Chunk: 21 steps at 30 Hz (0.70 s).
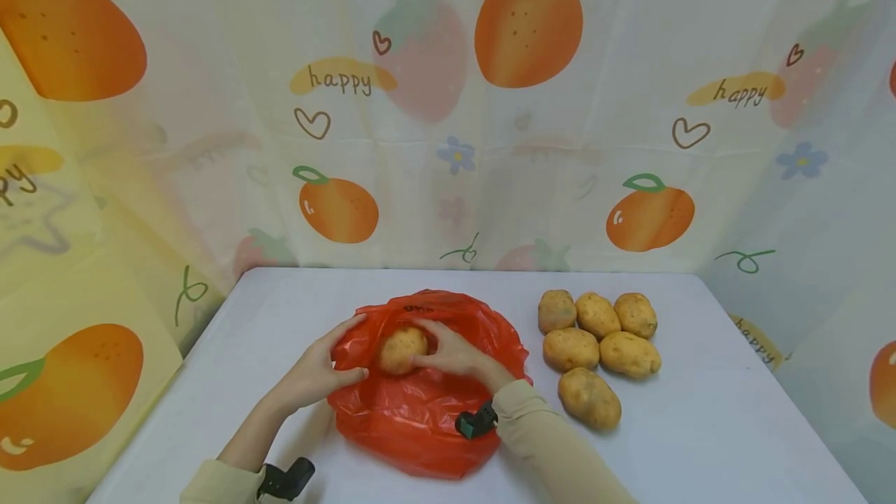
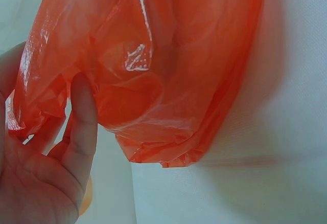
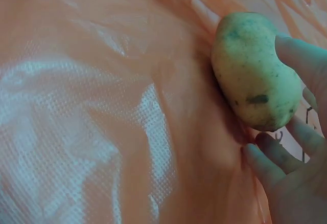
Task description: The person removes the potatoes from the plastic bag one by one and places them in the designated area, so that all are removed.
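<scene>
A red plastic bag (image 1: 427, 418) lies spread on the white table, its mouth gaping toward the back. One potato (image 1: 403, 350) is at the opening, gripped by my right hand (image 1: 453, 352) with the thumb on one side and fingers on the other. The right wrist view shows this potato (image 3: 255, 73) close up, with dark spots on its skin, above the red plastic. My left hand (image 1: 318, 368) holds the bag's left side, thumb in front and fingers partly behind the film. In the left wrist view the bag (image 2: 168, 70) hides some of those fingers.
Several loose potatoes (image 1: 570, 349) sit grouped on the table right of the bag, the nearest potato (image 1: 589, 400) close to my right sleeve. The white table (image 1: 728, 411) ends at a printed fruit curtain (image 1: 525, 146) behind and at the sides.
</scene>
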### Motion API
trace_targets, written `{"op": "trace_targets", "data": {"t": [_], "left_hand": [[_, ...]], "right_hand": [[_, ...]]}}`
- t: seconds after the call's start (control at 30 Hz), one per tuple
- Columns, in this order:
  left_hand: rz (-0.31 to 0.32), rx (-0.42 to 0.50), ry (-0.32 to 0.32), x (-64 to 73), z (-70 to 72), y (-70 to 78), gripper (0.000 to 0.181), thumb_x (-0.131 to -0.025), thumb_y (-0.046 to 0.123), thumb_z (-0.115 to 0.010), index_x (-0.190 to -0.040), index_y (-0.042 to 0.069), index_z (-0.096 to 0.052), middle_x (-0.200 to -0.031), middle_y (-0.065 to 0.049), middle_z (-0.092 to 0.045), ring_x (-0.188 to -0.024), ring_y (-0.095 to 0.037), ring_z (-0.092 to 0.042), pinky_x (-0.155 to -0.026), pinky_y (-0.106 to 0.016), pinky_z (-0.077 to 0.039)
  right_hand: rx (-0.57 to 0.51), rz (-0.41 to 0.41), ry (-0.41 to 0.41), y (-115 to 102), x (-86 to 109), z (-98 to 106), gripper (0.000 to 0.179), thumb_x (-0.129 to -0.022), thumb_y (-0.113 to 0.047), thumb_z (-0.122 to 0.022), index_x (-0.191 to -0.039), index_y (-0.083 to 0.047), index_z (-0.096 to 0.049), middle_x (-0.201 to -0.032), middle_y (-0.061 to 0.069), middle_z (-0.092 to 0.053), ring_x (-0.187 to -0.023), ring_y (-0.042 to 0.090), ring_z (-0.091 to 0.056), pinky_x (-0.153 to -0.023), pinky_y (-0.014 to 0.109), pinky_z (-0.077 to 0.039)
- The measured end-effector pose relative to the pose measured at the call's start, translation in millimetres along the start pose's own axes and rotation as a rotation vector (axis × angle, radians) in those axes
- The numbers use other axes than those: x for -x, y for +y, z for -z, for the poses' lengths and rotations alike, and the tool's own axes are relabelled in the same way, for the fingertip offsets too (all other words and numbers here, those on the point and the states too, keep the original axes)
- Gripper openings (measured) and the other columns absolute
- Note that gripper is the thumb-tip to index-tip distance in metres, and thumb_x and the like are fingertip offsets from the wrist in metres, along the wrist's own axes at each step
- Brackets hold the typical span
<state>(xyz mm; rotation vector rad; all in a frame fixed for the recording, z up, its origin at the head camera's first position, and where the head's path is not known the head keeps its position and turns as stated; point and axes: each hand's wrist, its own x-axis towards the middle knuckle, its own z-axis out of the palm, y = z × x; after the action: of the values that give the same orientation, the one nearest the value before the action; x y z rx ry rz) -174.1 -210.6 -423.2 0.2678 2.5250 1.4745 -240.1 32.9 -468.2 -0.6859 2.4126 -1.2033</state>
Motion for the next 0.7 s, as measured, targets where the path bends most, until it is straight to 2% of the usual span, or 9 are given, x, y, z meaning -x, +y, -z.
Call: {"op": "trace_targets", "data": {"t": [0.23, 0.47, 0.7], "left_hand": [[-0.010, 0.000, -0.003, 1.4, 0.7, -1.2, 0.076, -0.080, 0.013, -0.070, -0.143, 0.029, -0.030, -0.138, -0.011, -0.041, -0.114, -0.032, -0.049, -0.076, -0.039, -0.055], [-0.031, 0.003, 0.001, 2.7, 1.7, -1.0, 0.075, -0.080, 0.013, -0.070, -0.143, 0.026, -0.030, -0.137, -0.013, -0.041, -0.114, -0.033, -0.049, -0.076, -0.040, -0.055], [-0.001, -0.005, 0.012, 1.6, 1.0, -2.7, 0.075, -0.080, 0.012, -0.069, -0.142, 0.031, -0.031, -0.136, -0.009, -0.042, -0.114, -0.032, -0.049, -0.077, -0.038, -0.055]], "right_hand": [[0.012, 0.036, -0.009, -2.8, -2.2, -7.7, 0.073, -0.082, -0.042, -0.065, -0.143, -0.024, -0.030, -0.139, 0.001, -0.039, -0.120, 0.021, -0.043, -0.097, 0.043, -0.043], [0.049, 0.035, 0.031, -6.0, -3.3, -11.6, 0.070, -0.082, -0.040, -0.067, -0.141, -0.022, -0.034, -0.137, 0.001, -0.041, -0.118, 0.020, -0.044, -0.097, 0.042, -0.043], [0.112, 0.038, 0.080, -5.4, -3.6, -14.4, 0.061, -0.083, -0.032, -0.067, -0.136, -0.018, -0.039, -0.133, 0.003, -0.046, -0.115, 0.020, -0.047, -0.096, 0.040, -0.044]]}}
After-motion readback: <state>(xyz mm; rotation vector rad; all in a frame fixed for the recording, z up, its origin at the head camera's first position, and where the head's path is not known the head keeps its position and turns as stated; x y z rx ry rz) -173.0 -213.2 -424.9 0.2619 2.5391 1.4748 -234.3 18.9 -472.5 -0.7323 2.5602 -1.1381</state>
